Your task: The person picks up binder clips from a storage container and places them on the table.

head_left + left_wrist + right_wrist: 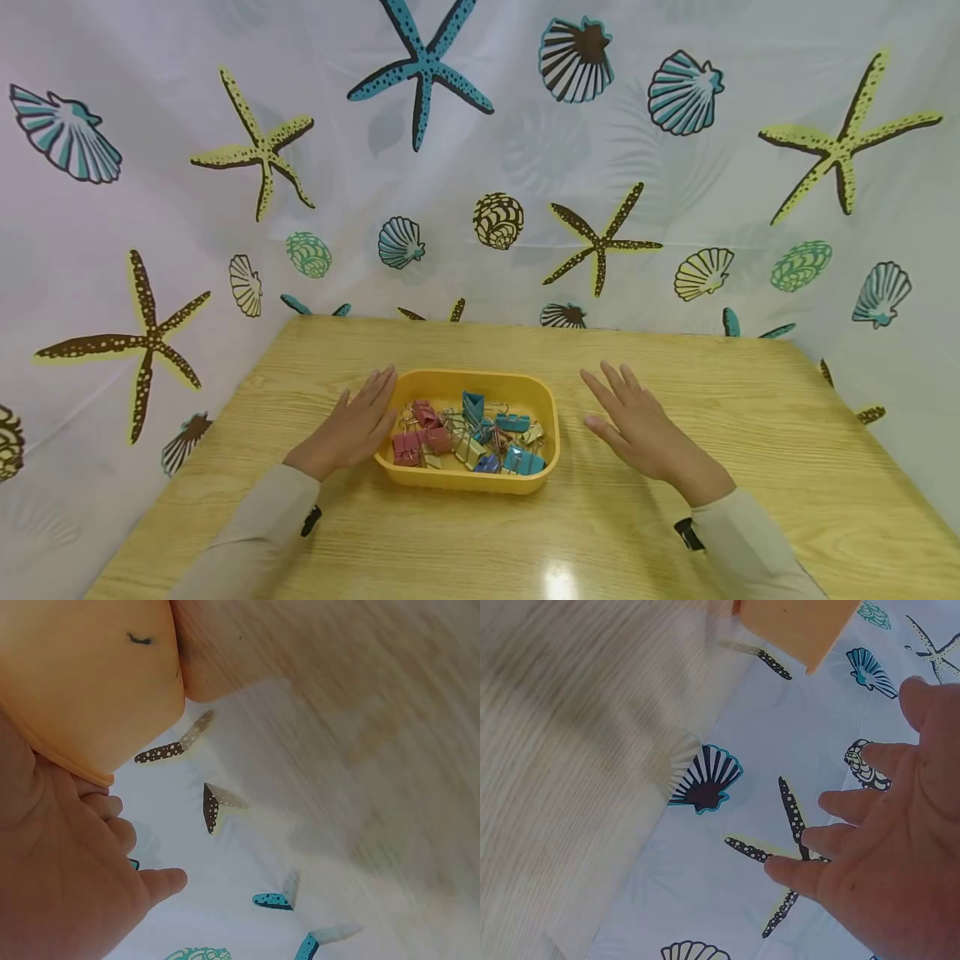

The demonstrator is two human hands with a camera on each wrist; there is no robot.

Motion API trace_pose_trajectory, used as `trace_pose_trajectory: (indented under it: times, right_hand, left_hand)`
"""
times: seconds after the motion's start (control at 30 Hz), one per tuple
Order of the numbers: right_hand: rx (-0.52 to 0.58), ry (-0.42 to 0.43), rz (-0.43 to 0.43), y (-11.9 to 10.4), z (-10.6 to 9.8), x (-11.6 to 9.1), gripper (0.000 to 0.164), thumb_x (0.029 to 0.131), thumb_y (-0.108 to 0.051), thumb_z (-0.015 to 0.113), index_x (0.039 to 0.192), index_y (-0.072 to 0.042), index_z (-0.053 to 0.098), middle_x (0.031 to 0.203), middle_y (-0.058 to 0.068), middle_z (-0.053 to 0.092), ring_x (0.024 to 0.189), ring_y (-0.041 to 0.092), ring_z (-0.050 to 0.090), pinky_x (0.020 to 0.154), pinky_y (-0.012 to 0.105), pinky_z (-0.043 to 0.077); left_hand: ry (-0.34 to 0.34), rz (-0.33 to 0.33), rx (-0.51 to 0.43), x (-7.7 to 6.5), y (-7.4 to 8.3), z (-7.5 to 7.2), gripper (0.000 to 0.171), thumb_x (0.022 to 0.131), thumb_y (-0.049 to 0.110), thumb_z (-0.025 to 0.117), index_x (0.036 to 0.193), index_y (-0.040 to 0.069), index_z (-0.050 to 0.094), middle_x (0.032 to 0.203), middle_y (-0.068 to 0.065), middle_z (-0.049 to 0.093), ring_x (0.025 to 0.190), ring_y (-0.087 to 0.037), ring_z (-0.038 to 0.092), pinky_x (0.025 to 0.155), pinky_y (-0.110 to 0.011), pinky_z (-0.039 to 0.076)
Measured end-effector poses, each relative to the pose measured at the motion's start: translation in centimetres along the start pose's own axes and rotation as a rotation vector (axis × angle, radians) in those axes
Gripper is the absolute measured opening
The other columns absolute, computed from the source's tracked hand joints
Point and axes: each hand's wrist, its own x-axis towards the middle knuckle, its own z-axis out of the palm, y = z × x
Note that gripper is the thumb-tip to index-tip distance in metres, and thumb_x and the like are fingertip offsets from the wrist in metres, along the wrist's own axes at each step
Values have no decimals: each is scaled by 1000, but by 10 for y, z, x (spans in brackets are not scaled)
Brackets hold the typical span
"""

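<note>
A yellow oblong tray [465, 482] on the table holds a heap of binder clips: pink ones [407, 448] on the left, blue ones [523, 461] on the right, and cream ones [469, 451] among them. Against the tray's left side lies my left hand [354, 427], its fingers extended. The left wrist view shows this hand [67, 862] at the tray's rim [75, 766], with no clip visible in it. To the right of the tray, apart from it, my right hand [637, 425] is held with fingers spread. Nothing is in that palm [900, 862].
The wooden table [465, 550] extends around the tray. A white cloth [450, 283] printed with starfish and shells hangs behind the table and along both sides. Dark straps show near both sleeve cuffs.
</note>
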Motion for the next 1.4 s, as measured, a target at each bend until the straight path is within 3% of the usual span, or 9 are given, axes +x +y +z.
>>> trace_pose_trajectory:
  times: [0.23,0.5,0.87,1.13,1.27,1.4]
  right_hand:
    - [4,5,-36,-9,3,1,69,101,-42,44,156,-13,14,158,19,13,144,44,11,109,64,22]
    - [-119,67,-223,-42,-9,26,59,96,-32,59,145,-4,41,144,16,45,132,35,42,106,51,37]
    - [-176,-112,-281,-106,-29,92,43,94,-27,63,131,-6,59,128,11,62,114,27,60,97,42,48]
    - [-213,-226,-210,-124,-8,132,33,93,-27,64,119,-7,67,114,9,68,100,23,64,90,37,51]
    - [-251,-266,-130,-128,9,141,30,92,-28,66,114,-7,69,110,7,69,96,22,65,87,36,53]
    - [-320,-309,-22,-129,24,145,23,89,-29,70,99,-7,68,92,4,68,80,18,64,77,32,53]
  left_hand:
    - [5,7,0,-1,-1,0,59,105,27,32,153,1,12,160,-16,10,146,-37,9,107,-71,9]
    - [-19,-14,9,1,-3,1,59,105,30,29,154,2,10,161,-13,7,147,-33,6,109,-69,7]
    - [-10,-41,13,-1,3,-1,59,105,28,31,154,2,9,161,-14,8,147,-34,7,108,-70,7]
    - [-6,-65,41,-2,6,1,58,106,31,29,154,6,9,161,-9,9,147,-29,6,109,-69,7]
    - [-3,-69,61,-1,7,1,58,106,31,29,154,7,10,161,-8,10,147,-29,6,110,-68,8]
    - [5,-66,70,-1,8,1,58,105,30,30,154,6,12,161,-8,11,147,-29,8,109,-69,8]
